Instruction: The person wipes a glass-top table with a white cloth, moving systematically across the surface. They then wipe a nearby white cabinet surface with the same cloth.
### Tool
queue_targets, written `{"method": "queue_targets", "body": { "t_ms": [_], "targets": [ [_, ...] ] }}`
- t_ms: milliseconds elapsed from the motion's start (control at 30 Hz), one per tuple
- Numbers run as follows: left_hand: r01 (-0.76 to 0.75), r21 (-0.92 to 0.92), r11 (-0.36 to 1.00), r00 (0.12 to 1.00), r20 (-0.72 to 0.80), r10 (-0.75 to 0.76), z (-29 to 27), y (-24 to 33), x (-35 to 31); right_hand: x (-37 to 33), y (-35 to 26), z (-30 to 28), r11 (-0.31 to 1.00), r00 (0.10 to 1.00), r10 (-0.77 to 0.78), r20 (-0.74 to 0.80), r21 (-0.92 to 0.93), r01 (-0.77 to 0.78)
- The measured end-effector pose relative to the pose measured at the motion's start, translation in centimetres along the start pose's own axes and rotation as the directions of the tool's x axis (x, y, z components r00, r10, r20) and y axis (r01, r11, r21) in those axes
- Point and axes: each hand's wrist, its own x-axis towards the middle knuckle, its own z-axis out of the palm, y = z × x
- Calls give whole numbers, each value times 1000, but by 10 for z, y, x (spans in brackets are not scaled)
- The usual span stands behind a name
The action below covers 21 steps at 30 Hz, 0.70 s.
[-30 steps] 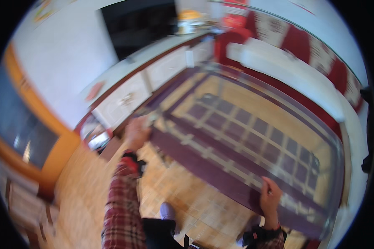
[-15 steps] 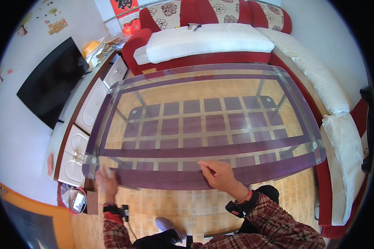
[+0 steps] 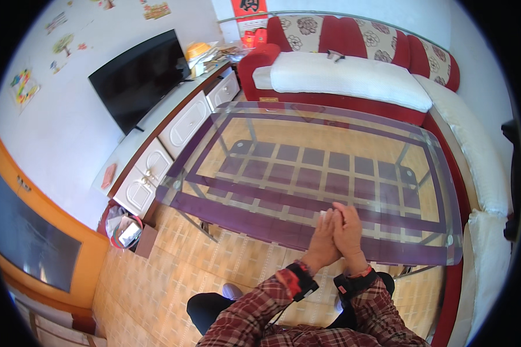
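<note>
**Hands pressed together over the glass table**

The left hand (image 3: 324, 234) and the right hand (image 3: 348, 231) are held palm to palm, fingers closed and nothing visibly held between them. They are poised above the near edge of the glass table (image 3: 226, 211), over its purple border; contact with the glass cannot be told. The step seems a pause at the table. The tabletop is bare. Room is bounded by the red sofa (image 3: 341, 75) beyond and the white cabinet (image 3: 173, 133) to the left.
</note>
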Motion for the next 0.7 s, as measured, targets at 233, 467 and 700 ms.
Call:
{"method": "queue_targets", "body": {
  "t_ms": [233, 467, 700],
  "targets": [
    [22, -324, 946, 998, 68, 0, -16, -21, -9, -20, 11, -4, 975, 984, -115, 139, -176, 139],
    [271, -419, 867, 915, -167, -367, -100, -78, -87, -35, 25, 4, 811, 898, -196, 393, -450, 374],
    [321, -819, 476, 592, -219, -776, -174, -119, -142, -29, 23, 24, 742, 882, -206, 423, -519, 423]
  ]
}}
